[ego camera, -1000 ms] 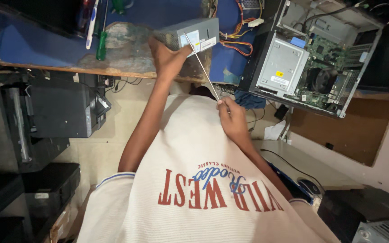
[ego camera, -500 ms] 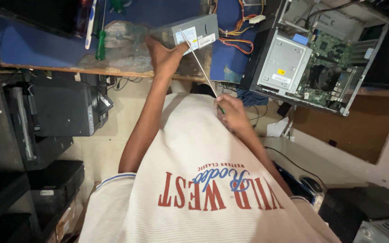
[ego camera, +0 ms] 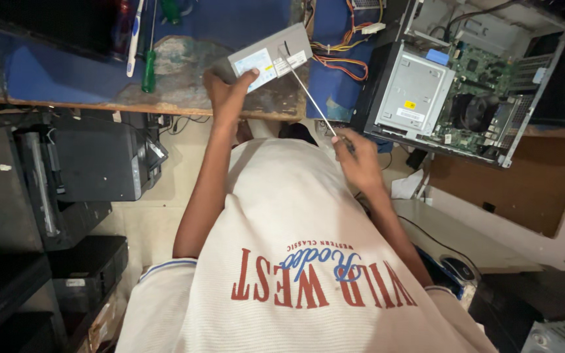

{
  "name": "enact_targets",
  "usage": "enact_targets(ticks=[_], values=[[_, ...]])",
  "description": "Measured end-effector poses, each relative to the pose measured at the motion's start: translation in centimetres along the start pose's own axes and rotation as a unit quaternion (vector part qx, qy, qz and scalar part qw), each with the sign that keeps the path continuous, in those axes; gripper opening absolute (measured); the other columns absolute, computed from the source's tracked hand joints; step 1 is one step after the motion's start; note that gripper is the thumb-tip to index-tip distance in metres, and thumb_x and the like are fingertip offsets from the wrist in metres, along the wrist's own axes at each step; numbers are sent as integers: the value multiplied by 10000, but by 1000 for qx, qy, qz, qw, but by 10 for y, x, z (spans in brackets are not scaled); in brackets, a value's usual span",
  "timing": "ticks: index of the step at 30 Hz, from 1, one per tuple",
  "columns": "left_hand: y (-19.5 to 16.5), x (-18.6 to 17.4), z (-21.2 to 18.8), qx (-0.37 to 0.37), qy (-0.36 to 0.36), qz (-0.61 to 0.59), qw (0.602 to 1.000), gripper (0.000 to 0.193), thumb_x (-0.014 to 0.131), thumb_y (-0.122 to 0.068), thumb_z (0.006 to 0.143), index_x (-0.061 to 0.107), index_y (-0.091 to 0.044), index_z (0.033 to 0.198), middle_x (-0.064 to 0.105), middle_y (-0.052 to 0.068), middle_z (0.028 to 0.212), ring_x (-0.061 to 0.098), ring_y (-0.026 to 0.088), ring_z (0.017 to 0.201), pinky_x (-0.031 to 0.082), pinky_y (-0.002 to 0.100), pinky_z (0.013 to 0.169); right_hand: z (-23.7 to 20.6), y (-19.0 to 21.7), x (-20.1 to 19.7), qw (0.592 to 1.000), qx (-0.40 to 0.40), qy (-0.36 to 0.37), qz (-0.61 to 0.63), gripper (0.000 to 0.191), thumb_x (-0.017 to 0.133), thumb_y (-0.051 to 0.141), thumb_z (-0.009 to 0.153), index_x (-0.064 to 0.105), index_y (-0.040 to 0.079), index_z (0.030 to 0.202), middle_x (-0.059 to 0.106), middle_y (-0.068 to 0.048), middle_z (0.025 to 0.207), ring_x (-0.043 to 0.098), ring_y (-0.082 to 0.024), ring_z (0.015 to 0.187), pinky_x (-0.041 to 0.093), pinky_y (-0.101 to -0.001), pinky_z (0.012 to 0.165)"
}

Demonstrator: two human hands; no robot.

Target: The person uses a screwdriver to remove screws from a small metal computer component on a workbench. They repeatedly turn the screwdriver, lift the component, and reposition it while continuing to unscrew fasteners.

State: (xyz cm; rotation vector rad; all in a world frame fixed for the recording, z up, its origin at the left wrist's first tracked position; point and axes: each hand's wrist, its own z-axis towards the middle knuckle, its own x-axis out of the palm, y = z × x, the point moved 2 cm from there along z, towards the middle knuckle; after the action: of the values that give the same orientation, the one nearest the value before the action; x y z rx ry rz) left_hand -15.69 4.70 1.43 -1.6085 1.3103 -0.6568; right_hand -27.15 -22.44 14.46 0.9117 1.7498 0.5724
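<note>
Left hand [ego camera: 230, 91] fingers grip the grey power supply [ego camera: 266, 57]; right hand [ego camera: 359, 160] fingers (at 4 o'clock) clench a long screwdriver [ego camera: 308, 95].

The person wears a short-sleeved T-shirt [ego camera: 308, 261] of off-white fabric with a fine horizontal ribbed or striped texture. The chest carries large block lettering in brick red, with a smaller script word in blue across it and a line of small red capitals beside that; all lettering appears inverted in the head view. Each sleeve [ego camera: 165, 271] ends in a cuff trimmed with a thin dark blue band, visible on the left sleeve and partly on the right sleeve [ego camera: 436, 291]. Both forearms are bare below the sleeves. The left hand [ego camera: 229, 91] and right hand [ego camera: 359, 157] carry no gloves, rings, watch or wristband.
</note>
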Motion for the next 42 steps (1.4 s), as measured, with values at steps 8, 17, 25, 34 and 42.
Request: enact_targets(ticks=[8, 17, 25, 34, 42], values=[[18, -17, -6, -49, 19, -42, 998, 707, 861, -350, 770, 616, 134, 1222, 724, 203, 1144, 702, 273, 1101, 522, 364, 977, 10, 27, 0, 982, -165, -36, -84, 287, 636, 126, 1032, 694, 24, 1294, 693, -276, 1012, 687, -371, 734, 544, -387, 715], [-10, -29, -40, 117, -56, 276, 952, 661, 850, -308, 840, 556, 76, 1291, 592, 294, 1250, 566, 422, 1165, 445, 486, 989, 17, 34, 3, 976, -187, -12, -109, 324, 625, 64, 985, 686, 16, 1300, 688, -294, 949, 694, -437, 811, 548, -429, 736], [-20, 1, -31, 528, 161, 420, 720, 472, 592, -49, 976, 547, 29, 1439, 533, 174, 1531, 481, 320, 1459, 366, 451, 1236, 28, 70, -6, 976, -125, 39, -175, 328, 638, 76, 975, 715, 65, 1294, 681, -298, 908, 692, -434, 772, 551, -452, 733], [-14, -1, -23, 529, 164, 392, 734, 509, 562, -15, 948, 576, -12, 1456, 533, 100, 1550, 472, 244, 1464, 365, 394, 1240, 67, 157, -29, 884, -99, 180, -421, 249, 604, 182, 1001, 747, 60, 1166, 705, -258, 880, 690, -450, 816, 562, -524, 752], [-9, 0, -16, 544, 160, 394, 723, 510, 588, -18, 937, 582, -6, 1447, 523, 92, 1563, 454, 235, 1480, 360, 391, 1245, 91, 140, -47, 930, -160, 197, -264, 297, 601, 155, 1019, 700, 79, 1288, 732, -211, 985, 738, -395, 874, 574, -501, 779]])
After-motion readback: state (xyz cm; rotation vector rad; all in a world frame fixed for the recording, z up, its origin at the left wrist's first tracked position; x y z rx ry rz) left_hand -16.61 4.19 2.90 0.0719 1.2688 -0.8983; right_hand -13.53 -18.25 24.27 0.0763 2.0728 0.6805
